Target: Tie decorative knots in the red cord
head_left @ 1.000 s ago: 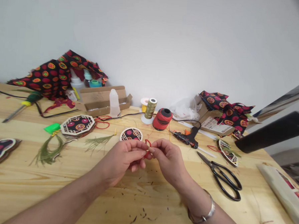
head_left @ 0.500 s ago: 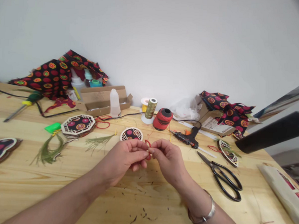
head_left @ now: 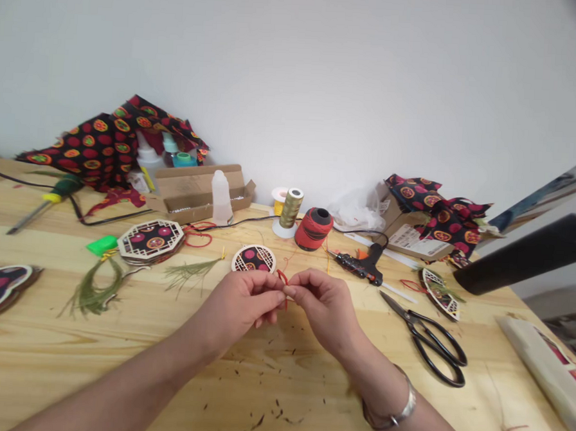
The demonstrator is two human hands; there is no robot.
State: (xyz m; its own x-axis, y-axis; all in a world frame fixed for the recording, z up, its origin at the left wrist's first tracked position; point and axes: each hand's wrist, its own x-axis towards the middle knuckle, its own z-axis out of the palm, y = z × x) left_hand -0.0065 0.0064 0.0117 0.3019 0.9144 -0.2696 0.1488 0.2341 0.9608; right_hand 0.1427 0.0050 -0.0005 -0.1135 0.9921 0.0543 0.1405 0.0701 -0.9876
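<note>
A thin red cord (head_left: pixel 281 277) is pinched between my two hands above the middle of the table, a small loop of it standing up over the fingertips. My left hand (head_left: pixel 249 297) is closed, thumb against forefinger, on the cord. From the other side my right hand (head_left: pixel 322 304) grips it the same way, the fingertips of both almost touching. Just behind the left hand lies a round ornament (head_left: pixel 254 259) with a pale lattice rim and patterned black-and-red fabric. What else the fingers cover is hidden.
Behind stand a red cord spool (head_left: pixel 313 230), a gold thread spool (head_left: pixel 293 209) and a white bottle (head_left: pixel 221 199). Right lie a glue gun (head_left: pixel 362 266) and black scissors (head_left: pixel 431 339). An octagonal ornament (head_left: pixel 151 240), a green tassel (head_left: pixel 93 289) and a screwdriver (head_left: pixel 44 204) are left.
The fingers have shifted slightly on the red cord; a short end now shows below the fingertips. Both hands stay in nearly the same place.
</note>
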